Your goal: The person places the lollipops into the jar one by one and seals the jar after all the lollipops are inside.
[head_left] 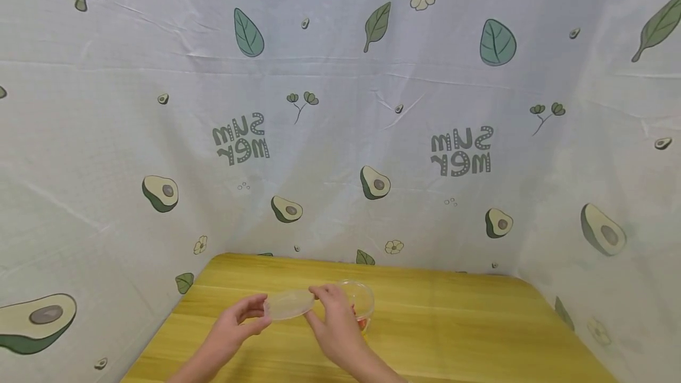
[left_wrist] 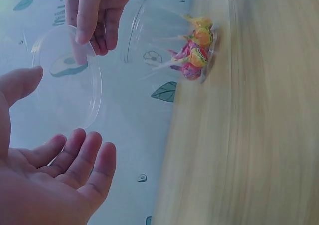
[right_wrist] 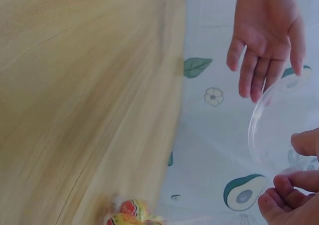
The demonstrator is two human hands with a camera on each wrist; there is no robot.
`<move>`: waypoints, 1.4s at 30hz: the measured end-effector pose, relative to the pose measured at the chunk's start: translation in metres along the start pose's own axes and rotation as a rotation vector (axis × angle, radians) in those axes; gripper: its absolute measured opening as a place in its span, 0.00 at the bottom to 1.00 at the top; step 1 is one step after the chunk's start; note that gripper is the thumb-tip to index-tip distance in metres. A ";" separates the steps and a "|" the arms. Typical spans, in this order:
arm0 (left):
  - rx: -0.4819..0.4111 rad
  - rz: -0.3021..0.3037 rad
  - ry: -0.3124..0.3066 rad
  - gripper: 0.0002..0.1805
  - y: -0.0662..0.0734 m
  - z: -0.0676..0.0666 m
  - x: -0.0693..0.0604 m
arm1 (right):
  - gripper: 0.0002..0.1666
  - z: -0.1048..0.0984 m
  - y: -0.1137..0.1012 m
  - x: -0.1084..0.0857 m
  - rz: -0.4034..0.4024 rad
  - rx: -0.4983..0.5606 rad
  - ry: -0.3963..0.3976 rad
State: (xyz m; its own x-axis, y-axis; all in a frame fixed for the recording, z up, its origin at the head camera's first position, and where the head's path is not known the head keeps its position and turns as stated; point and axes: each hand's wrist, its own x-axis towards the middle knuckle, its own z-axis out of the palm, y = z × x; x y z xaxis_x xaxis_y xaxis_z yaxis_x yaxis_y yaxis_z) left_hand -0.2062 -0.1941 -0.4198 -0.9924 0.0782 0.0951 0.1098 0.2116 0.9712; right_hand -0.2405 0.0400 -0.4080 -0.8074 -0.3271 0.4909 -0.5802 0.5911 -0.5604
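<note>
A clear round plastic lid is held tilted above the table between both hands. My right hand pinches its right edge between thumb and fingers. At the opposite edge is my left hand, its thumb at the rim and its fingers extended and spread apart in the left wrist view. Behind the right hand stands a clear plastic tub, uncovered and partly hidden by that hand. Several lollipops in yellow, orange and pink wrappers stand in it, heads down and sticks up.
The yellow wood-grain table extends to both sides of the hands. A pale curtain printed with avocados, leaves and flowers surrounds it at the back and sides.
</note>
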 end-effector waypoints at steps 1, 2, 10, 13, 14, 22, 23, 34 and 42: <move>0.010 -0.001 0.014 0.34 0.002 0.002 0.000 | 0.21 -0.001 0.001 -0.001 -0.011 -0.013 0.014; 0.025 0.006 0.026 0.34 0.003 0.004 -0.001 | 0.20 -0.002 0.001 -0.001 -0.026 -0.023 0.029; 0.136 0.064 0.139 0.24 0.008 0.020 0.000 | 0.19 -0.011 0.007 -0.006 -0.144 -0.145 0.110; 0.165 0.089 0.184 0.19 0.009 0.026 0.001 | 0.19 -0.012 0.012 -0.007 -0.182 -0.163 0.147; 0.173 0.096 0.195 0.18 0.010 0.028 0.002 | 0.19 -0.013 0.013 -0.008 -0.195 -0.169 0.160; 0.211 0.118 0.231 0.15 0.015 0.039 0.008 | 0.20 -0.023 0.018 -0.010 -0.147 -0.199 0.164; 0.213 0.122 0.235 0.15 0.016 0.040 0.009 | 0.20 -0.025 0.019 -0.010 -0.136 -0.192 0.162; 0.257 0.219 0.279 0.08 0.021 0.056 0.016 | 0.21 -0.041 0.024 -0.008 -0.097 -0.119 0.219; 0.235 0.262 0.322 0.10 0.022 0.067 0.022 | 0.30 -0.047 0.029 -0.010 -0.130 -0.172 0.289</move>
State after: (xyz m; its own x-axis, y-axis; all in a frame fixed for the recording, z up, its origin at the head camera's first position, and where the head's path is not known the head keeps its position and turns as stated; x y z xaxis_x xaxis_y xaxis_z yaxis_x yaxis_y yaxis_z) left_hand -0.2219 -0.1225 -0.4105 -0.8925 -0.1395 0.4289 0.3313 0.4424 0.8334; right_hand -0.2448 0.0948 -0.3978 -0.6502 -0.2000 0.7329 -0.6298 0.6814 -0.3728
